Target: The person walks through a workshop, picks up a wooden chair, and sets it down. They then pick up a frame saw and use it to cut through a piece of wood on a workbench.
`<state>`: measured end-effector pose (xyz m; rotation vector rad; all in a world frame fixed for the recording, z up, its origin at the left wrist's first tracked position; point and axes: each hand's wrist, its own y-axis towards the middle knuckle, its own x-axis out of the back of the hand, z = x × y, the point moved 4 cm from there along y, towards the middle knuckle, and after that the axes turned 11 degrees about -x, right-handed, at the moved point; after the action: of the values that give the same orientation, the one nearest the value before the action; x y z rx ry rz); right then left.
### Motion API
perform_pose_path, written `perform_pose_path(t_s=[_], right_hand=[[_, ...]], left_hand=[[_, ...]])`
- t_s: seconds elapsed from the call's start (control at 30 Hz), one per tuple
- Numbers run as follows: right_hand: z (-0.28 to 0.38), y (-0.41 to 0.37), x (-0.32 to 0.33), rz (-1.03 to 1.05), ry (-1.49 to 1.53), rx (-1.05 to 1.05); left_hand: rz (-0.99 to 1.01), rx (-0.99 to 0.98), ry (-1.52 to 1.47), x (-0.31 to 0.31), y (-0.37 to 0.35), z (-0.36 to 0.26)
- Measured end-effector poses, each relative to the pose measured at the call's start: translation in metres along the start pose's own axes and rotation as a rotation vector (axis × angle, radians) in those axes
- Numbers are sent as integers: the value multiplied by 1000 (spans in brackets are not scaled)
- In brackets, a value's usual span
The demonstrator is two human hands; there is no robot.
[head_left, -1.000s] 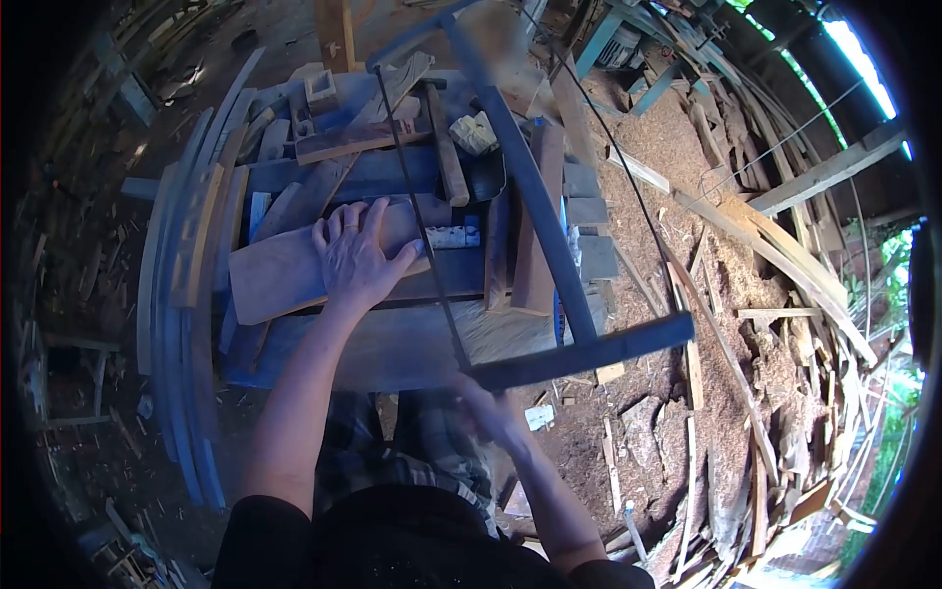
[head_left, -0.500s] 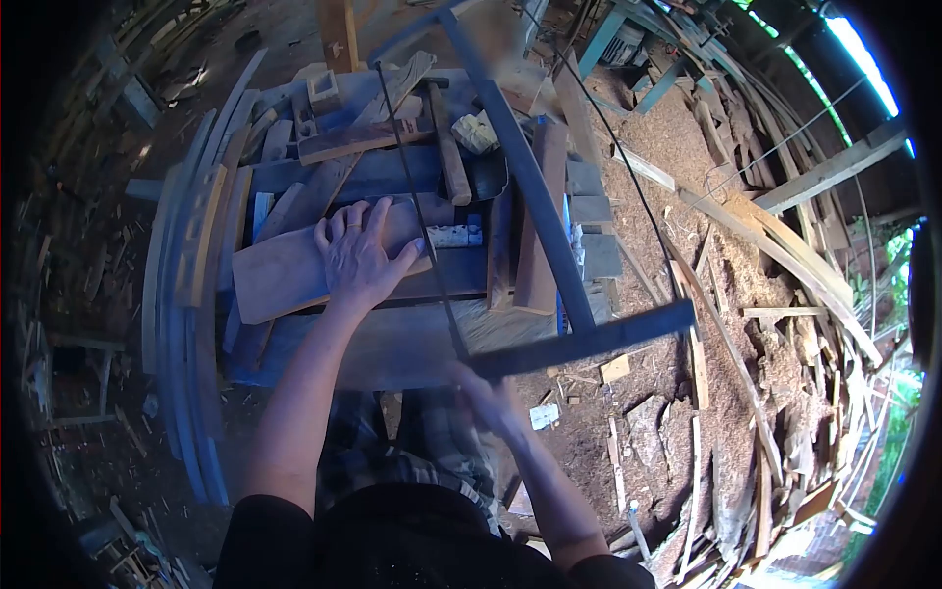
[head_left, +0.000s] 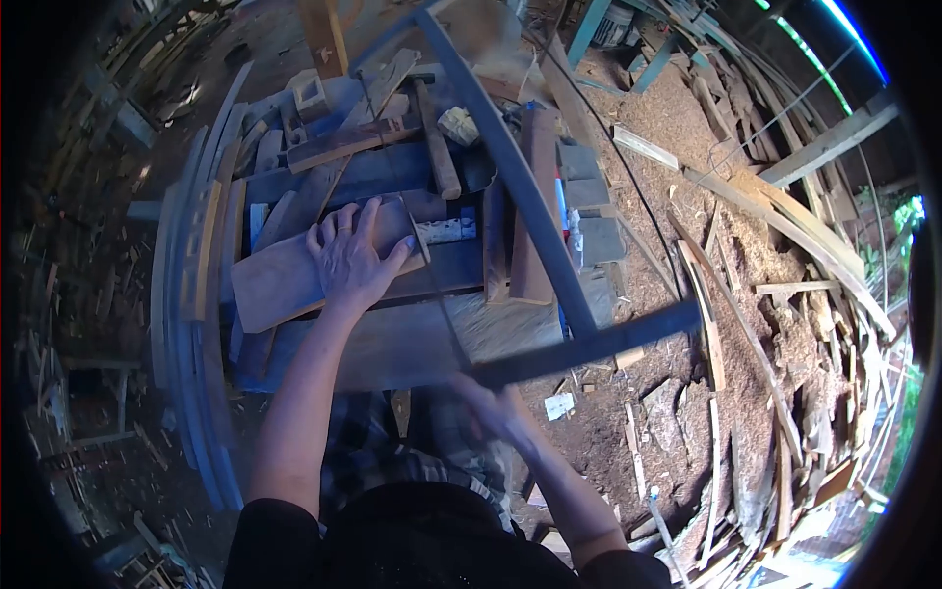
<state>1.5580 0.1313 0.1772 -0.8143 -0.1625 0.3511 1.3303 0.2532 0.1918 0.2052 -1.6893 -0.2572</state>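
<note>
At far left, long, thin slats [head_left: 175, 294], faintly curved to view, are lying stacked along the bench [head_left: 505, 329]. Next, a smooth, flat-faced board [head_left: 270, 282] is resting aslant on the bench among dark timbers. The left hand [head_left: 351, 265], wearing a ring, is pressing down on the board's right part, fingers spread and slightly bent, thumb reaching out towards the saw's blade. The thin, straight blade is crossing the board's right end, just beside the thumb. Beyond, a hammer [head_left: 438, 147] with a plain wooden handle is lying near a pale, crumpled lump [head_left: 457, 127]. A mottled white strip [head_left: 446, 230] is showing right of the blade; whether its marks are lettering cannot be told. The right hand [head_left: 488, 407], blurred, is closing round the near end of the saw [head_left: 527, 182], whose wooden frame is slanting over a brown block [head_left: 528, 275]. A small white tube [head_left: 575, 236] is standing out beside the block, its print too small to read. At right, granular sawdust [head_left: 677, 123] is covering the ground among splintered offcuts [head_left: 785, 402].
</note>
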Motion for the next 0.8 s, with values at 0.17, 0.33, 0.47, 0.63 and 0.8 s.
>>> perform_pose_path(t_s=[0.17,0.33,0.47,0.63,0.8], right_hand=[[0,3,5,18,32,-18],[-47,-32,5,-12,95,-95],[-33,-1,4,14,85,46],[0,26,0,42,179,82],[-48,-21,19,55,108,19]], left_hand=[[2,1,8,0,-1,-2],[8,-1,40,-2,0,-3],[14,-29,54,-2,1,-3],[-3,-15,86,-5,1,-4],[-1,-7,86,-6,3,-4]])
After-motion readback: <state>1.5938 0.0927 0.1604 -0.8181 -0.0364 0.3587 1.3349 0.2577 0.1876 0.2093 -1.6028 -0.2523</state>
